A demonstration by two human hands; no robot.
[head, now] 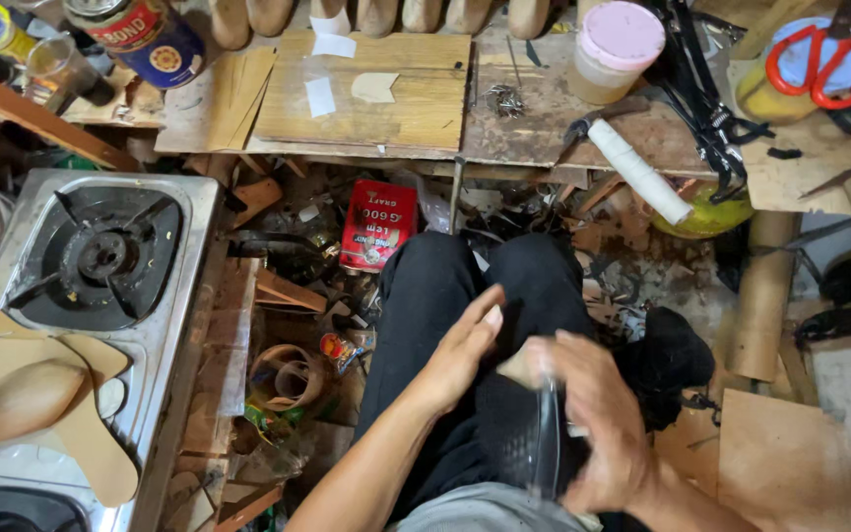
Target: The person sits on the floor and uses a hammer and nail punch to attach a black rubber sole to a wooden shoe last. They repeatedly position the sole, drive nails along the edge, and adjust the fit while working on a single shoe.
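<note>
My left hand (460, 350) rests over my lap with its fingers together and slightly bent, touching the dark trousers (425, 296) beside a small pale piece (522, 366). My right hand (598, 424), blurred, is closed around a thin dark curved object (547, 443), seemingly a shoe sole seen edge-on. The pale piece sits between the two hands; which hand holds it I cannot tell.
A steel gas stove (100, 256) stands at left with tan insoles (41, 379) on it. The wooden bench (504, 108) ahead carries a board (366, 89), pink-lidded jar (615, 49), white-handled hammer (632, 167), pliers (706, 108) and red scissors (824, 59). A red tin (378, 225) lies among floor scraps.
</note>
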